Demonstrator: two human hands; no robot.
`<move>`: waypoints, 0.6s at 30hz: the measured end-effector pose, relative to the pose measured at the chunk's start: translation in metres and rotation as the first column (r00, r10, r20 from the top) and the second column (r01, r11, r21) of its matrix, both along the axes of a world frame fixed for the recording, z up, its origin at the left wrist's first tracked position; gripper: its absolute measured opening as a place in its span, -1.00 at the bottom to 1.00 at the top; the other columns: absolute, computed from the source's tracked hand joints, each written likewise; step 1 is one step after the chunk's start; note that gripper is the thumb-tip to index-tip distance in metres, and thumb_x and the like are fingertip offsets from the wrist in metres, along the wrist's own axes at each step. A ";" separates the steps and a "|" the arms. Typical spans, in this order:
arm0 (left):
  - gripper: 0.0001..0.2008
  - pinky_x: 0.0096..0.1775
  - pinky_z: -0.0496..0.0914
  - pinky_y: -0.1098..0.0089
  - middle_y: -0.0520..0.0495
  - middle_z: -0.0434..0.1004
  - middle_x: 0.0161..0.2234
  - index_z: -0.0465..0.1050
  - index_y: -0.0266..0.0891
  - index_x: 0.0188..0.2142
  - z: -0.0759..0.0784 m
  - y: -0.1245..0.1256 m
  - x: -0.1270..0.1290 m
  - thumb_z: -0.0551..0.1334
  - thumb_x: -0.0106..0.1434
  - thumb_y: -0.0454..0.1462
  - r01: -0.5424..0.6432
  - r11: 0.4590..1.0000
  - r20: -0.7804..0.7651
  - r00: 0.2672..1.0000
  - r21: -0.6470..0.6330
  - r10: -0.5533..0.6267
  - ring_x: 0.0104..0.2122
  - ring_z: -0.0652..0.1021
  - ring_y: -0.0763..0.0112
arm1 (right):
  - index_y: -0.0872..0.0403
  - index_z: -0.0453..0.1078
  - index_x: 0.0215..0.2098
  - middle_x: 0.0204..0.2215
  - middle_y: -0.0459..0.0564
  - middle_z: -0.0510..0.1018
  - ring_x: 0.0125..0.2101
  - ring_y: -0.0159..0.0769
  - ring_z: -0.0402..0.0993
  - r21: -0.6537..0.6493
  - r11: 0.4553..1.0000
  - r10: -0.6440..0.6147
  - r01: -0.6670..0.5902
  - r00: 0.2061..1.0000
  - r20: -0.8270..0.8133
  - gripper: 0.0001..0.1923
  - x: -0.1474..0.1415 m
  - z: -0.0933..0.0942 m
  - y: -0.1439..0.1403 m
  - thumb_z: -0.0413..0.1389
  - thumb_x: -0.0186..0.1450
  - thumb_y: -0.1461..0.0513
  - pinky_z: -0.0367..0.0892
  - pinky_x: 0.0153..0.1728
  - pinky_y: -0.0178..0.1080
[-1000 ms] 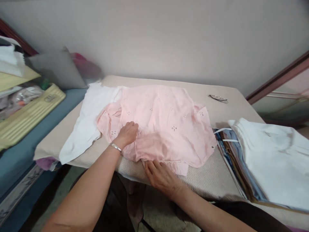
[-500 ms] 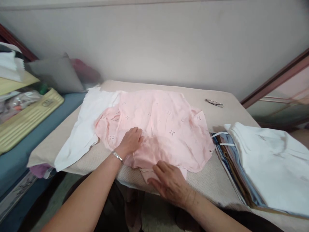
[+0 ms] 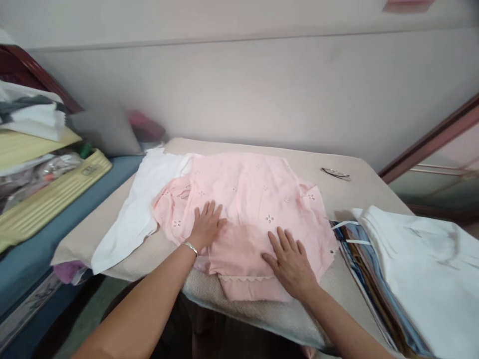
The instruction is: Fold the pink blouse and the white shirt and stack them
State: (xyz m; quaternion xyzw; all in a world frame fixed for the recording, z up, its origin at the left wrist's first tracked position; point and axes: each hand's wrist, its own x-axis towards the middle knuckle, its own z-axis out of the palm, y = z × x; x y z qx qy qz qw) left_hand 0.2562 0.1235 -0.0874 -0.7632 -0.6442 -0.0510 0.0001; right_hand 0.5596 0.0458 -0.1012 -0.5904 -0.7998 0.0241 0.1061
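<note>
Under your palms lies a pale pink cotton garment [image 3: 247, 199] dotted with small eyelet flower cut-outs, its near hem edged in a scalloped trim of the same pink. To its left you see a plain white cloth [image 3: 138, 209], and both rest on a beige woven table cover [image 3: 337, 194]. Your left wrist carries a silver bangle [image 3: 190, 247]. On the right, a folded white fabric stack [image 3: 422, 264] sits over blue and brown layered sheets [image 3: 364, 259]. Far left there is a pale yellow ribbed plastic board [image 3: 48, 199] on a blue surface, with a grey cushion [image 3: 107, 130] behind it.
</note>
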 end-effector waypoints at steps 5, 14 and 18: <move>-0.58 0.25 0.15 -0.05 -0.38 0.24 0.29 0.33 -0.28 0.13 0.009 0.012 0.001 -0.10 0.50 -0.11 -0.118 0.992 0.049 0.992 0.036 0.116 0.32 0.22 0.02 | 0.00 0.12 0.43 0.45 0.11 -0.01 0.43 0.09 -0.20 0.008 1.000 -0.024 0.024 1.000 0.010 -0.30 -0.001 -0.014 0.001 -0.20 0.46 -0.15 -0.12 0.32 0.28; -0.57 0.15 0.24 -0.03 -0.40 0.38 0.14 0.36 -0.28 0.07 0.010 0.106 -0.017 -0.13 0.48 -0.12 -0.282 0.958 0.022 0.959 0.049 0.282 0.23 0.33 -0.01 | -0.06 0.16 0.41 0.45 0.05 0.01 0.42 0.08 -0.13 0.078 0.997 -0.005 0.003 1.000 0.017 -0.30 0.004 -0.017 0.004 -0.11 0.43 -0.16 -0.03 0.31 0.27; -0.52 0.19 0.16 -0.08 -0.44 0.30 0.23 0.31 -0.32 0.16 0.009 0.143 -0.043 -0.07 0.45 -0.07 -0.315 0.946 0.003 0.949 0.074 0.315 0.26 0.27 -0.06 | -0.08 0.11 0.44 0.45 0.03 0.01 0.41 0.08 -0.09 0.107 0.994 -0.001 -0.002 0.999 0.032 -0.29 0.007 -0.024 0.006 -0.08 0.42 -0.15 0.01 0.30 0.27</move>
